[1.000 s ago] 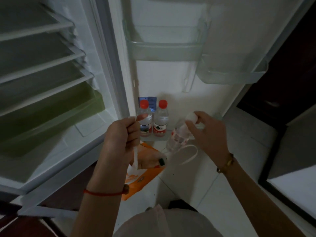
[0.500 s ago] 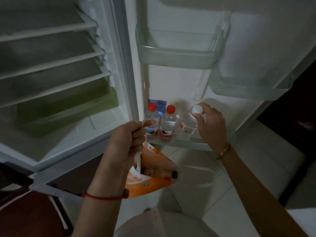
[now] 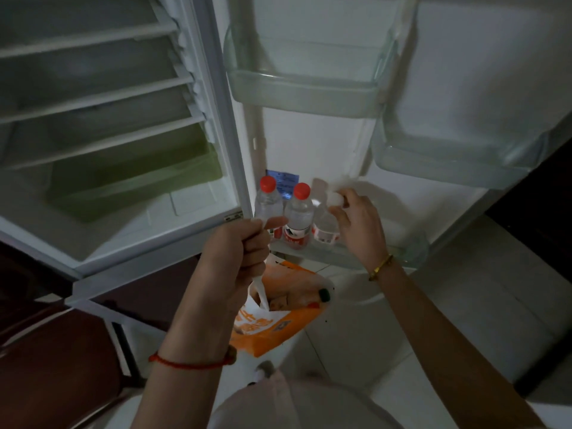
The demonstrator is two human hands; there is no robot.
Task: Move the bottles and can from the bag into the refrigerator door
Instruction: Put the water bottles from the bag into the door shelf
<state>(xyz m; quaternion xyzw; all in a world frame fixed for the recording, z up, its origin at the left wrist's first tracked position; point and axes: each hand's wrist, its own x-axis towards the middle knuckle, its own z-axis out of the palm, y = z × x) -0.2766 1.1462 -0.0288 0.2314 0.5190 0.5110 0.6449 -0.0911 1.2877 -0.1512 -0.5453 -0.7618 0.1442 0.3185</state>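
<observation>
My left hand (image 3: pixel 236 258) is closed on the white handle of an orange and white bag (image 3: pixel 272 317), which hangs open below it. Inside the bag lies a bottle with a dark green cap (image 3: pixel 324 294). Two clear bottles with red caps (image 3: pixel 268 199) (image 3: pixel 299 212) stand upright in the bottom door shelf (image 3: pixel 399 253). To their right stands a third clear bottle with a white cap (image 3: pixel 325 226). My right hand (image 3: pixel 360 224) holds that bottle by its top, with its base down in the shelf.
The open refrigerator door carries two clear shelves (image 3: pixel 305 92) (image 3: pixel 448 164) higher up. The cabinet at left has white wire shelves and a green crisper drawer (image 3: pixel 130 184). Pale floor tiles lie under the bag, and dark furniture stands at far right.
My right hand carried the white-capped bottle up from beside the bag and stood it in the bottom door shelf next to the two red-capped bottles. My left hand kept hold of the bag handle.
</observation>
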